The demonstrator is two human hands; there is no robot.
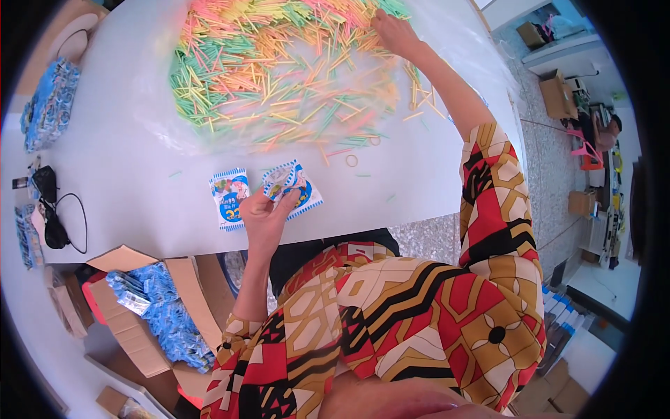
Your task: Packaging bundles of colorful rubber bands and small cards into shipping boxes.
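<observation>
One arm outstretched into sticks [279, 70].

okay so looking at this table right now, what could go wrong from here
The right hand is stretched far into the heap of coloured sticks; a sweep of the forearm could push the loose sticks beside it toward the table edge. The left hand pinches the open packet only at one end, so it might slip. The rubber bands could get swept off.

Blue-white packet [289, 187] tilted on table; coloured sticks [279, 63] heaped beyond.
</observation>
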